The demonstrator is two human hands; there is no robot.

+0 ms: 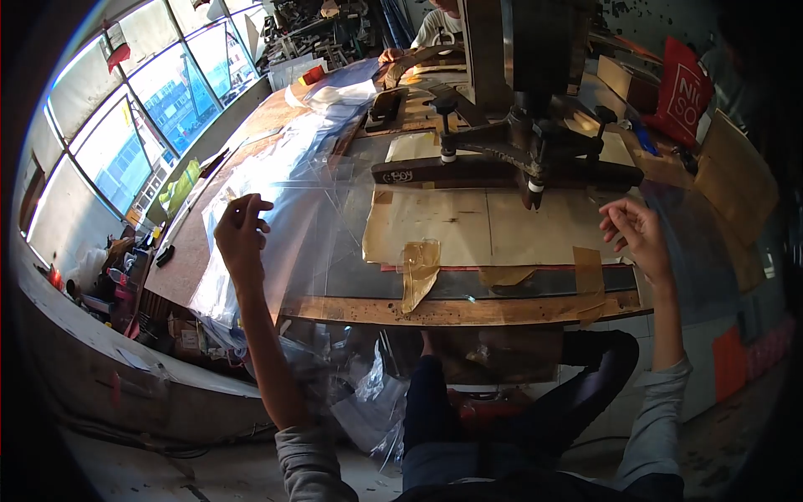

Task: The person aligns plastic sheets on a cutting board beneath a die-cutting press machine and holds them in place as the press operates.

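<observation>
My left hand (241, 233) is raised at the left, over the pile of clear plastic sheets (251, 197). Its fingers are loosely bent and apart, with nothing visible in them. On the other side, my right hand (637, 230) hangs by the right end of the press's dark bar (502, 174), fingers half curled and spread, also holding nothing that I can see. Between the hands lies a cream board (435, 222) under the bar, with brown tape (421, 272) stuck over its front edge. Whether clear film touches either hand is hard to make out.
The press column (548, 50) rises behind the bar. The bench has a wooden front edge (468, 311). Another person's hand (391, 56) rests at the far side. A red bag (679, 96) and cardboard (736, 176) stand at right. Plastic scraps (372, 402) lie below by my legs.
</observation>
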